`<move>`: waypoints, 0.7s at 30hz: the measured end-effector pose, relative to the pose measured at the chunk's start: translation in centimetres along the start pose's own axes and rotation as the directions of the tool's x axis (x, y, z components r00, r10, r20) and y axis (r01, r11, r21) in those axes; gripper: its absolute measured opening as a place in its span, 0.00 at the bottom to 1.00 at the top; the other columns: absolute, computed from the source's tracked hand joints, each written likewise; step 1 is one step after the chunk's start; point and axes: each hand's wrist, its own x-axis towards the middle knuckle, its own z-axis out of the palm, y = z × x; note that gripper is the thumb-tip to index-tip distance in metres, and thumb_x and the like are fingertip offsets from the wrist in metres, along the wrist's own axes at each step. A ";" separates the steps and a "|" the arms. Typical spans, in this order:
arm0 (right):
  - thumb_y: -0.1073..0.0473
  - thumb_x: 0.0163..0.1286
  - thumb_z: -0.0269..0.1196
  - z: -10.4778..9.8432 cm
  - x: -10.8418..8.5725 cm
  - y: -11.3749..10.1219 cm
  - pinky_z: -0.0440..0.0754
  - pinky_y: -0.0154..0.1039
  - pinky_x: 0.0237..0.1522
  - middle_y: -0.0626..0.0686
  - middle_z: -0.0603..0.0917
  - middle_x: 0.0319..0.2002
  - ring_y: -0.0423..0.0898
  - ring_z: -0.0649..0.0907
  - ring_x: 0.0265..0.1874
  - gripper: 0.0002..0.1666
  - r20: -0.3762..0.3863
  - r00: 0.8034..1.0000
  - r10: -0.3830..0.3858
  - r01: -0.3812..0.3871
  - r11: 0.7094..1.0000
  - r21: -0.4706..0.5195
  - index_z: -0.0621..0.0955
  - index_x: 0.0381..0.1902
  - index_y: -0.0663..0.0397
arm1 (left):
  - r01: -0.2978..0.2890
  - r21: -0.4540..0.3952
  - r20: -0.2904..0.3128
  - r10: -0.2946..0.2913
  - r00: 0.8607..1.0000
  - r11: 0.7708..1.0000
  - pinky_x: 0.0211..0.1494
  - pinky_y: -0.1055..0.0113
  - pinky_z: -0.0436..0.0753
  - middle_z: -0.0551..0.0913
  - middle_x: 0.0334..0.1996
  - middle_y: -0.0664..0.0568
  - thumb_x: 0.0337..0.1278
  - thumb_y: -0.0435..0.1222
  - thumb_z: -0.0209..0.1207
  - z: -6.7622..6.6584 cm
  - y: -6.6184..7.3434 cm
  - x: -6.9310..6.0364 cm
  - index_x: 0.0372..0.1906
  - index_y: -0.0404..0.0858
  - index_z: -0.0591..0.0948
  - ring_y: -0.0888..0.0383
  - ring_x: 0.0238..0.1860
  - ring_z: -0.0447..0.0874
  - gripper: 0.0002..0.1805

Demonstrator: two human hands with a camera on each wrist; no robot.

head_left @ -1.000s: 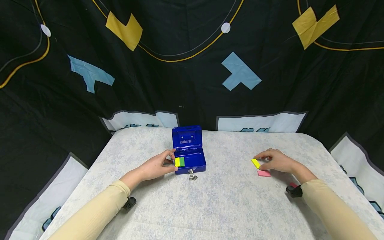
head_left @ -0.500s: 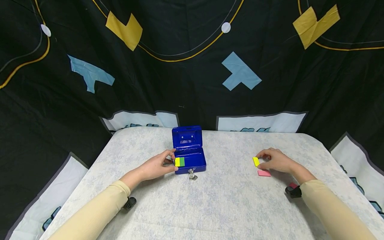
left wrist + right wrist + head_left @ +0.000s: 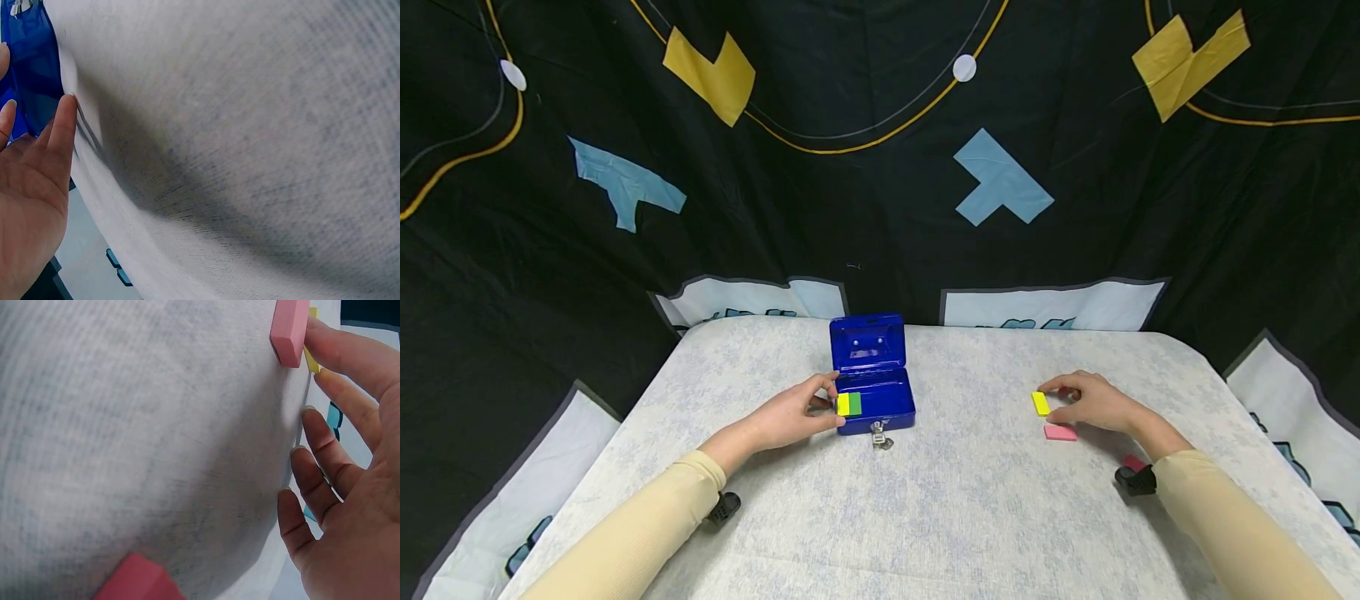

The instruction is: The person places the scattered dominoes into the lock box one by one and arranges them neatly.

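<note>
Left hand [image 3: 793,413] at yellow-green piece [image 3: 849,405], open blue box [image 3: 889,398]; right hand [image 3: 1092,403] pinching yellow block [image 3: 1040,404].

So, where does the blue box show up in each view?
Head: the blue box, lid up, sits just below the picture's middle, with the left hand at its left side.
Left wrist: in the top left corner, cut off by the frame edge, with the left hand partly in front of it.
Right wrist: not in the picture.
Shared landmark: the pale tablecloth, which appears in all three views.
</note>
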 end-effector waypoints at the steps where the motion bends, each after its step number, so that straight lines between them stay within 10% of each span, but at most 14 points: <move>1: 0.46 0.63 0.74 0.0 0.0 0.0 0.75 0.48 0.46 0.57 0.79 0.54 0.54 0.73 0.50 0.35 -0.001 1.000 -0.002 0.002 1.000 0.002 0.80 0.65 0.53 | -0.001 0.000 0.000 0.001 1.000 1.000 0.62 0.51 0.79 0.59 0.79 0.48 0.67 0.50 0.66 0.0 0.0 0.0 0.51 0.41 0.71 0.49 0.62 0.80 0.22; 21: 0.46 0.63 0.74 0.1 0.1 0.1 0.76 0.49 0.47 0.58 0.79 0.54 0.55 0.74 0.50 0.34 -0.005 1.000 -0.004 0.004 1.000 0.019 0.81 0.63 0.55 | -0.012 -0.010 0.001 0.012 1.000 1.000 0.62 0.51 0.80 0.59 0.79 0.47 0.66 0.51 0.66 0.0 -0.2 0.1 0.51 0.41 0.72 0.49 0.62 0.80 0.23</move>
